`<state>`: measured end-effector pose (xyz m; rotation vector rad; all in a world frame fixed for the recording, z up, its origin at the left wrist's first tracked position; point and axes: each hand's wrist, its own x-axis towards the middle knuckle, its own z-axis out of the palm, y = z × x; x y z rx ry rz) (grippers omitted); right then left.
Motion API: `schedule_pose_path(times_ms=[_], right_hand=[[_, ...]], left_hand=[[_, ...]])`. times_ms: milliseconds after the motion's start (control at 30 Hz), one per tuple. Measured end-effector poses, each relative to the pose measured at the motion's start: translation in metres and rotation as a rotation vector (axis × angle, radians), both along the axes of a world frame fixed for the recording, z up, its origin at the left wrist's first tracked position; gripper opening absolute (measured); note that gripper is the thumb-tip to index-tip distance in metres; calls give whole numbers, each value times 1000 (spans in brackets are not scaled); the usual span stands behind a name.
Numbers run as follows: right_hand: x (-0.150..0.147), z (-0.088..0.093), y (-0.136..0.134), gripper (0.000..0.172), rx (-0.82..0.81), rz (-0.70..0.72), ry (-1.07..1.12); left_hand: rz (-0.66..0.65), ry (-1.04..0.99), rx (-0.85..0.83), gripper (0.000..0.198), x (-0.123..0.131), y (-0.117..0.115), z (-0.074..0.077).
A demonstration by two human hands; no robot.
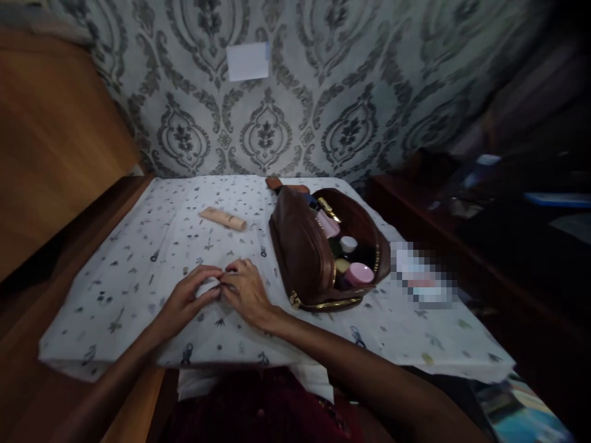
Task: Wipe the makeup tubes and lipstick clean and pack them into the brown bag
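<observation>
My left hand [192, 294] and my right hand [245, 291] meet at the fingertips above the front of the white patterned tabletop [157, 277]. The left thumb and fingers form a pinch against the right hand's fingers. Those of the right hand are bent and drawn together. Anything between them is too small or hidden to make out. Beyond my hands lies a beige squeeze tube [223, 218] on its side. A brown cosmetic bag [300, 246] stands unzipped to the right, with a pink-lidded jar [359, 274], a white cap [348, 244] and other cosmetics inside.
A blurred-out item [422, 277] lies right of the bag. Brown straps or a case [289, 187] show behind it. Wooden furniture [60, 160] borders the left side, and a patterned wall [265, 132] with a white card [248, 61] rises at the back. The right side is dark.
</observation>
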<state>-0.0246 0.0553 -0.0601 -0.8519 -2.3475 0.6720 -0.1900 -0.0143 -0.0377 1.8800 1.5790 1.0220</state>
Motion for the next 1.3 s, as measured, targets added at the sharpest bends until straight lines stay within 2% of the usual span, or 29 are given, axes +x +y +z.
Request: schedule_pose_path(times_ms=[133,267,400,467,533,600,667,767,900,1033,1133,1300], right_hand=[[-9,5,-5,11,-88,19,95],[-3,7,0,14,-119,91,187],[10,-1,15,43,-76,37,159],[15,-5,20,53,-82,2,65],[18,-9,21,49,-83,-14,-29],[18,-10,20,37,-71,-1,-76],[18,-10,17,27,-51,20,-77],[16,-10,16,24,-39,36,-78],[15,-12,17,20,-48,44,-95],[14,-19,19,21,-34,54,-65],[12,-24,21,22,-24,47,-30],[12,-26,22,16,-28,53,-9]], left_hand=[[116,-74,16,32,15,-3,1],[262,-53,25,33,2,1,5],[483,91,26,29,-21,3,6],[532,251,-86,28,-25,0,1],[510,427,-226,28,-23,-6,-6],[438,560,-249,29,-18,-15,-14],[359,635,-153,27,-14,-25,-21],[285,698,5,31,-14,-42,-30],[318,705,55,38,-24,-56,-37],[239,575,140,35,-26,-52,-31],[190,467,259,33,-15,-41,-24],[163,507,375,32,7,-21,-23]])
